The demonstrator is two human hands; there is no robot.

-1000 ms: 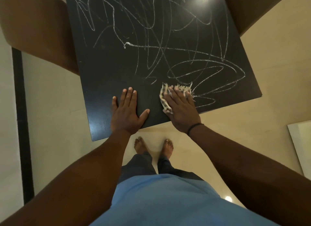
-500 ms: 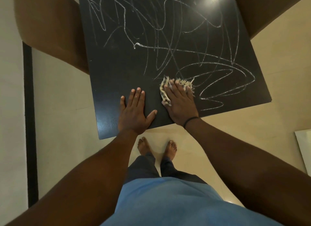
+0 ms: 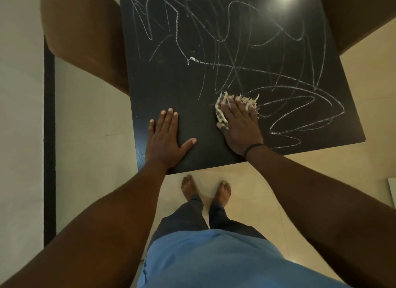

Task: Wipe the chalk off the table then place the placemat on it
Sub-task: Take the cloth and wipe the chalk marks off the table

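From the head camera, a black tabletop (image 3: 171, 90) carries white chalk scribbles (image 3: 246, 52) across its far and right parts. The right hand (image 3: 239, 124) lies palm down near the near edge, fingers (image 3: 232, 107) spread flat over a fringed, striped cloth (image 3: 220, 115) pressed to the surface beside the chalk loops. The left hand (image 3: 166, 141) rests flat by the near left corner, fingers wide, holding nothing. Bare feet (image 3: 205, 189) stand on the tiled floor (image 3: 90, 116) below.
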